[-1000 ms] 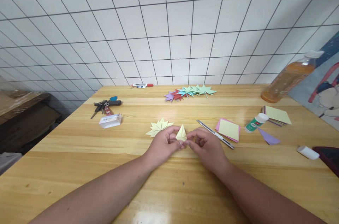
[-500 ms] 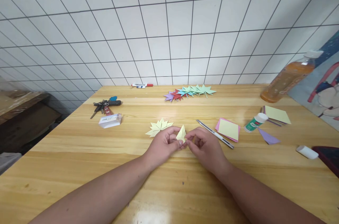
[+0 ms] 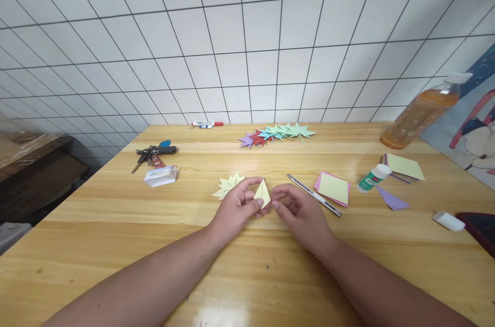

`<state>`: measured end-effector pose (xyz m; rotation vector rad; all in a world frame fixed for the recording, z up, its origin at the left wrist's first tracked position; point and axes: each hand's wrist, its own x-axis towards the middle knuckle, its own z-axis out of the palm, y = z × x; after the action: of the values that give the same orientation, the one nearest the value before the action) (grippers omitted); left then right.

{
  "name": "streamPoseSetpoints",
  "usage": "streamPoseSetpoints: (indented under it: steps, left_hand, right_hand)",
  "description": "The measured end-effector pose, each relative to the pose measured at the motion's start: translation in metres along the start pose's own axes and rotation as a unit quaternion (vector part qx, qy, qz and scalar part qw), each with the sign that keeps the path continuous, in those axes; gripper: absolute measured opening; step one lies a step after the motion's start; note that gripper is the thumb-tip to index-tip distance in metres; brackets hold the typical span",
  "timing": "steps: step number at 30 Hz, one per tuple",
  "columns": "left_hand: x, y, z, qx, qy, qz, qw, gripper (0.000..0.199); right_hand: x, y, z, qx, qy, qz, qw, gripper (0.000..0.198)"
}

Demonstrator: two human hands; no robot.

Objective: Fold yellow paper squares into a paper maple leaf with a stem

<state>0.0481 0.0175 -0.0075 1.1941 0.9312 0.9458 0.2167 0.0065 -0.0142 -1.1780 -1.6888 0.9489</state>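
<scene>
Our left hand [image 3: 235, 209] pinches the folded yellow paper [image 3: 263, 193] by its lower end, long axis pointing away from that grip; just to the right, our right hand [image 3: 303, 213] curls, pinching or not, we can't tell

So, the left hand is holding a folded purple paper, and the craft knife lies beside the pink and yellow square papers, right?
Not quite: the folded paper in the left hand is pale yellow, not purple, as the head view shows. The craft knife does lie beside the pink and yellow square papers.
</scene>
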Motion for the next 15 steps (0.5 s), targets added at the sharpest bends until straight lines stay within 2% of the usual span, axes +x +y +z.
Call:
streamPoseSetpoints:
  steps: [2,4,8,15]
  left_hand:
    - [-0.0015,-0.0003,0.0020,0.018,0.000,0.005,1.000,0.054]
    - [-0.0037,-0.0008,0.0040,0.057,0.000,0.016,0.998,0.052]
    - [-0.0067,-0.0012,0.0061,0.137,0.006,0.047,0.989,0.053]
    - [-0.0042,-0.0032,0.0060,0.133,0.007,0.048,0.990,0.056]
  right_hand:
    - [0.0002,-0.0018,0.0001,0.010,-0.009,0.039,0.999,0.018]
    - [0.0011,-0.0024,-0.0001,-0.016,-0.019,0.044,0.999,0.012]
    - [0.0033,-0.0005,0.0002,-0.041,0.000,0.046,0.998,0.014]
    - [0.0018,-0.0024,0.0046,0.025,0.001,0.086,0.996,0.019]
